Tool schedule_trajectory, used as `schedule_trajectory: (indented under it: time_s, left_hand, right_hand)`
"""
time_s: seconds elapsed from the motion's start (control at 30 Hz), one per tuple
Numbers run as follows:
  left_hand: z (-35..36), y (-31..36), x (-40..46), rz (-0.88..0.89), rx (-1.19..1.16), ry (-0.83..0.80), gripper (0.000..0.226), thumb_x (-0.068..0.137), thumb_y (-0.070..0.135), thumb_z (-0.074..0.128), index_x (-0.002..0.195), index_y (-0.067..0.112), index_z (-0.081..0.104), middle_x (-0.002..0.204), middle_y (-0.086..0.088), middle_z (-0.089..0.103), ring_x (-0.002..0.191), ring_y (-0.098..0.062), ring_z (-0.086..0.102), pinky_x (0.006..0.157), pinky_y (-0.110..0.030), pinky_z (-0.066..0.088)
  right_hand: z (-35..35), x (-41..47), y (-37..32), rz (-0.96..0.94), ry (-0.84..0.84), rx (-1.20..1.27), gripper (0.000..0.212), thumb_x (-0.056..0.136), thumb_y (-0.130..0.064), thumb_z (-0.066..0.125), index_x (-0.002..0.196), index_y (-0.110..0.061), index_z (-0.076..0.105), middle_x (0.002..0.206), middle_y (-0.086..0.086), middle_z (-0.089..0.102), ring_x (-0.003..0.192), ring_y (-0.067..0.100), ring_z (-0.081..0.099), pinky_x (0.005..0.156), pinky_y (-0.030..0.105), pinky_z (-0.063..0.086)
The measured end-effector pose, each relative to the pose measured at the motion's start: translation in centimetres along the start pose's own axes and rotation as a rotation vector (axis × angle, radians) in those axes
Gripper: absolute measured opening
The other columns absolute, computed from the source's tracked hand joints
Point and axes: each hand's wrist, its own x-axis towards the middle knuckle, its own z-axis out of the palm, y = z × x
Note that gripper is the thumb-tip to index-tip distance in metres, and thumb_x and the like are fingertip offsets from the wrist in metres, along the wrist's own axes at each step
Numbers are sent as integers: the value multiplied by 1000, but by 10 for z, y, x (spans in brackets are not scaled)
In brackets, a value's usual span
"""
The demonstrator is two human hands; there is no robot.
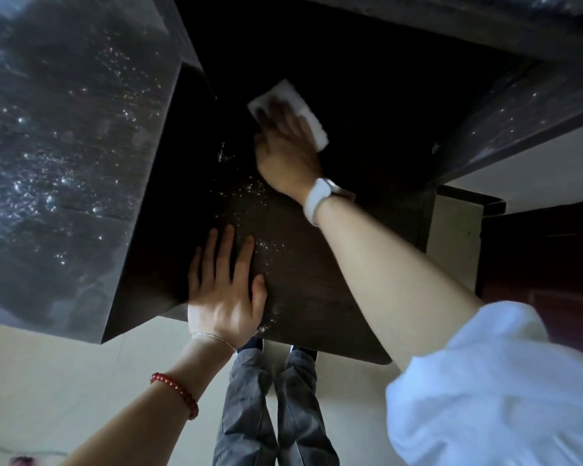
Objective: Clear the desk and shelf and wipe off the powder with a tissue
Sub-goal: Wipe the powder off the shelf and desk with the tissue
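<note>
While my right hand (288,146) presses the folded white tissue (288,109) flat-fingered onto the dark wooden desk (317,297), I'm mid-wipe. My left hand (224,290) rests flat and empty, bracing. Next I'd sweep back toward my wrist, through the scattered white powder (249,193).

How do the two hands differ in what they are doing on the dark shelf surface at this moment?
The right hand presses a white tissue deep in the shelf; the left hand holds nothing and lies flat by the front edge. The right wrist wears a white watch; the left wears a thin chain and red beads. Both rest palm-down on the powder-flecked surface.

head view, steeply downward, close, perhaps inverted
</note>
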Motion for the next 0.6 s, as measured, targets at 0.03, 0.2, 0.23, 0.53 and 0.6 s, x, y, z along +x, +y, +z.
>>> schedule_trajectory:
  time_s: [0.03, 0.2, 0.23, 0.53, 0.6]
  left_hand:
    - [0, 0, 0, 0, 0, -3, 54, 85, 36, 33, 132, 11, 38, 142, -20, 39, 134, -30, 21, 111, -38, 5]
    - [0, 1, 0, -9, -18, -26, 55, 85, 37, 31, 133, 12, 36, 143, -20, 37, 135, -30, 18, 110, -40, 8]
    - [0, 2, -1, -6, -21, -30, 55, 85, 37, 31, 133, 11, 36, 143, -20, 36, 135, -30, 18, 110, -41, 9]
    - [-1, 1, 0, -6, -35, -34, 56, 83, 37, 32, 132, 11, 37, 143, -20, 37, 135, -30, 21, 112, -39, 6]
    - [-1, 1, 0, -7, -42, -32, 56, 83, 37, 32, 132, 11, 38, 142, -20, 38, 135, -31, 21, 111, -39, 6]
  right_hand:
    - [0, 1, -7, -71, -41, -4, 47, 99, -25, 24, 145, -15, 18, 156, 5, 8, 142, 16, 0, 111, 27, -5]
    - [-38, -6, 72, 134, 40, -117, 49, 99, -22, 24, 145, -14, 11, 155, 8, 4, 143, 22, -2, 114, 30, -2]
    - [-51, -10, 91, 261, 66, -121, 50, 99, -23, 23, 146, -13, 8, 156, 9, 2, 142, 23, -3, 114, 33, -2]
    - [-78, -5, 88, 631, 71, 31, 65, 95, -35, 30, 144, -3, 3, 154, 14, -2, 142, 24, -8, 114, 38, 1]
    - [-69, -26, 78, 643, 99, -2, 67, 94, -36, 33, 144, -1, 4, 154, 16, 2, 142, 26, -4, 114, 36, 3]
